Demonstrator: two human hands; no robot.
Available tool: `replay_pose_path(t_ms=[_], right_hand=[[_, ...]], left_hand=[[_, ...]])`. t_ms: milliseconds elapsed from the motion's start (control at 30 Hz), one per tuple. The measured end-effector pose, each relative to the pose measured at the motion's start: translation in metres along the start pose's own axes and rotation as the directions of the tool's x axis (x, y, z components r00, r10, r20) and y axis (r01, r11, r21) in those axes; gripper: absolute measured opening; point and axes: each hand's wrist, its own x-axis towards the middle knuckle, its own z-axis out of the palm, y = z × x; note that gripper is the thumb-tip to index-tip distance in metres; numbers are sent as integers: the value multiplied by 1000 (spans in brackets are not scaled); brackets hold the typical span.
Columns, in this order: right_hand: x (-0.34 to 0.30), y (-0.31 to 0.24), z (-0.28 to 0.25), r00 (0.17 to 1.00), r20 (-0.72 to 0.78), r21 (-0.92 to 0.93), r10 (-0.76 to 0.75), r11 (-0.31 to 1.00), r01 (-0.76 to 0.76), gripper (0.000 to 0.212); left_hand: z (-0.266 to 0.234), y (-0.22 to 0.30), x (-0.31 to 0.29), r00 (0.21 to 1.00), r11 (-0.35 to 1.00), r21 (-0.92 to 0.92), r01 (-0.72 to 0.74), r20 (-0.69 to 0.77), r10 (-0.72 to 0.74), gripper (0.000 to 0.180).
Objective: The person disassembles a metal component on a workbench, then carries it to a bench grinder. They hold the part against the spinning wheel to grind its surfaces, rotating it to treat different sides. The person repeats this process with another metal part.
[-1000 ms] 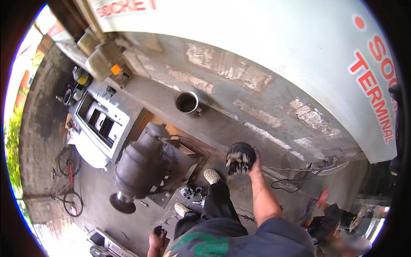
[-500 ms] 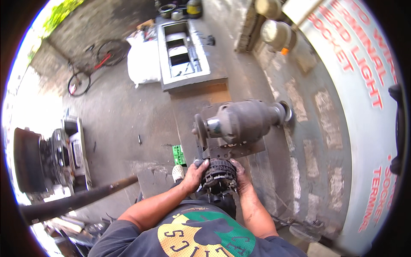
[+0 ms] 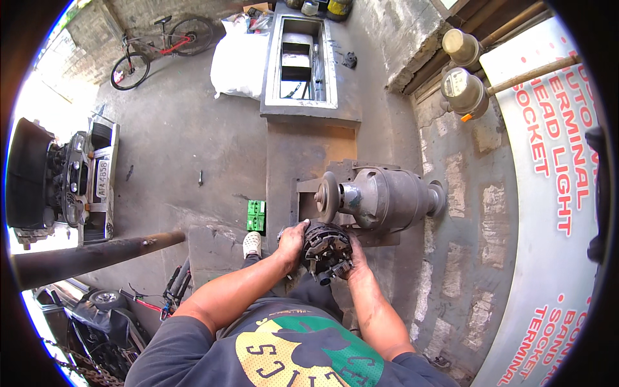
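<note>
A dark, round alternator [image 3: 327,244] is between my two hands in front of my body, its open end with metal parts and terminals facing up toward me. My left hand [image 3: 293,245] wraps its left side, thumb along the upper edge. On the opposite side, my right hand [image 3: 356,261] grips it low, with some fingers hidden beneath. Just beyond the alternator stands a grey bench grinder [image 3: 390,198]. Its left wheel [image 3: 329,197] is right above the alternator in the picture; whether they touch I cannot tell.
A metal-rimmed basin [image 3: 302,111] sits ahead on a bench, beside a white sack [image 3: 240,64]. Green boxes [image 3: 256,215] lie near my shoe [image 3: 252,244]. A thick pole [image 3: 103,257] juts in at left. A wall [image 3: 454,226] and large sign [image 3: 548,193] flank the right.
The alternator has tipped so more of its open end shows, and my hands moved with it, still gripping. My view has shifted, and the grinder's left wheel now appears closer to the alternator.
</note>
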Motion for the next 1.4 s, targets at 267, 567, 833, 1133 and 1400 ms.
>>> replay_pose_path(t_ms=[267,567,833,1133,1400], right_hand=[[8,1,-13,998,-42,19,48,999,-47,50],[6,-4,2,994,-110,-62,14,998,-21,43],[-4,-16,3,992,-124,-102,15,994,-28,41],[-16,-22,25,990,-137,-175,14,984,-38,39],[-8,-20,20,987,-160,-224,-5,974,-32,36]], left_hand=[[-3,-4,6,999,998,61,-11,-47,14,42],[4,7,-15,999,998,-55,18,-50,-21,38],[12,-5,-20,998,987,-148,-56,-41,50,39],[4,-13,-15,997,976,-210,-66,22,72,36],[6,-14,-18,998,982,-179,-61,0,62,40]])
